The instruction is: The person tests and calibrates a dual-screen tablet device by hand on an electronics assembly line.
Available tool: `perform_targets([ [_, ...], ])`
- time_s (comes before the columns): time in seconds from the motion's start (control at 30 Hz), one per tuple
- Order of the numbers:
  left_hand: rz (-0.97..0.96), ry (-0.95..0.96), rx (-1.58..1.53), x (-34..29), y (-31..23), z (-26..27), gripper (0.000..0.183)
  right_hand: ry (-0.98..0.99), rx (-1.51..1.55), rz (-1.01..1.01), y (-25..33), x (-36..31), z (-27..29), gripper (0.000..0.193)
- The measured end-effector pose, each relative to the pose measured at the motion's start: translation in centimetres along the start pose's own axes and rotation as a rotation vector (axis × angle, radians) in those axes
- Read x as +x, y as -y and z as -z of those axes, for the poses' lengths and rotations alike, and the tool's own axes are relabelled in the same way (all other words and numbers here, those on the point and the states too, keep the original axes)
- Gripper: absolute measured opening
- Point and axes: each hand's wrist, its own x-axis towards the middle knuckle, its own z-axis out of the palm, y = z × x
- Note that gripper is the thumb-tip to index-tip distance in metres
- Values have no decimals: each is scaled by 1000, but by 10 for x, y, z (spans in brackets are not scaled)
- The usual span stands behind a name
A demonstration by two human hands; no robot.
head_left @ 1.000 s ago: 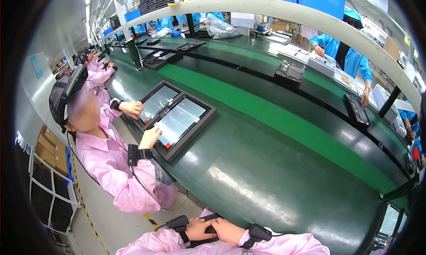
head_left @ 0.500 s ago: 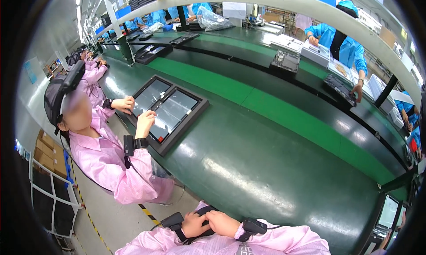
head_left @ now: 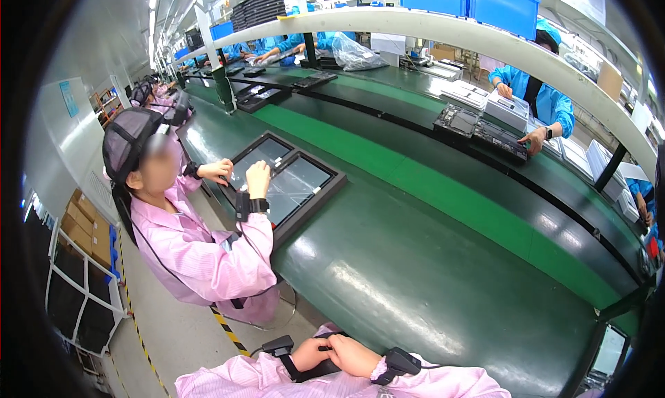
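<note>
My left hand point(head_left: 309, 355) and my right hand point(head_left: 353, 354) rest together at the near edge of the green workbench point(head_left: 415, 273). The right one lies partly over the left one's fingers, and both look curled closed. Something black shows under and between them; whether they grip anything is hidden. Each wrist bears a black strapped device with a cable. To the left, a person in pink point(head_left: 197, 239) has both hands over a black-framed tray point(head_left: 325, 190) holding two dark glass panels.
Across the bench, a person in blue point(head_left: 554, 107) touches a black electronic unit point(head_left: 502, 140), beside another open unit point(head_left: 457, 119) and white boxes. A white rail point(head_left: 429, 25) carries blue bins point(head_left: 502, 10). At the lower right stands a framed panel point(head_left: 609, 349).
My view has turned slightly, so the scene sits farther right. The person across has brought the black unit left against the other one. My hands stay together.
</note>
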Motion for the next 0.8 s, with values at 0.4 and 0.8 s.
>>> perform_targets([
  [0.4, 115, -142, -65, -25, -18, 3, 21, 152, -412, 27, 0, -7, 1, 21],
  [0.8, 89, -157, 247, -26, -2, 6, 19, 214, -528, 67, -6, -11, -10, 15],
])
